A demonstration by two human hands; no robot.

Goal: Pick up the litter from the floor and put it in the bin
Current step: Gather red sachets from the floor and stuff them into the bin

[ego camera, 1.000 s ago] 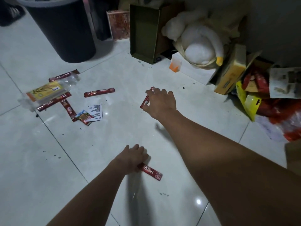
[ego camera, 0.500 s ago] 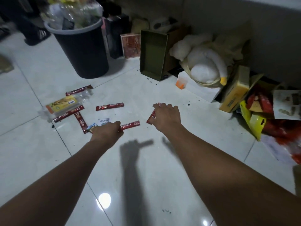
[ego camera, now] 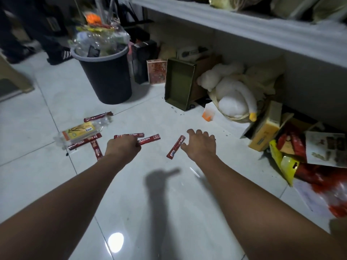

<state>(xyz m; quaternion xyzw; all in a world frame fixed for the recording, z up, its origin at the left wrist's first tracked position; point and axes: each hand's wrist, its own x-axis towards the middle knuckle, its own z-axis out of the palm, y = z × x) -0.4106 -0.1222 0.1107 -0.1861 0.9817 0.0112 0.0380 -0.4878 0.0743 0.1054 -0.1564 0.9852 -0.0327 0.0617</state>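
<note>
A black bin with a grey rim stands at the back, heaped with plastic litter. Several red coffee sachets lie on the white tiles in front of it, one near the bin and others closer to me. A yellow packet in clear wrap lies among them. My left hand grips a red sachet that sticks out to the right. My right hand has its fingers spread, and its thumb touches another red sachet.
Clutter lines the wall under a white ledge: a green box, a white plush toy, a yellow carton, and red and yellow bags. A person's sandalled feet stand behind the bin. A beige stool is at the left.
My left hand has carried its sachet from the near floor forward to the scattered sachets. My right hand's fingers have spread, and more of its sachet shows. The view has tilted up.
</note>
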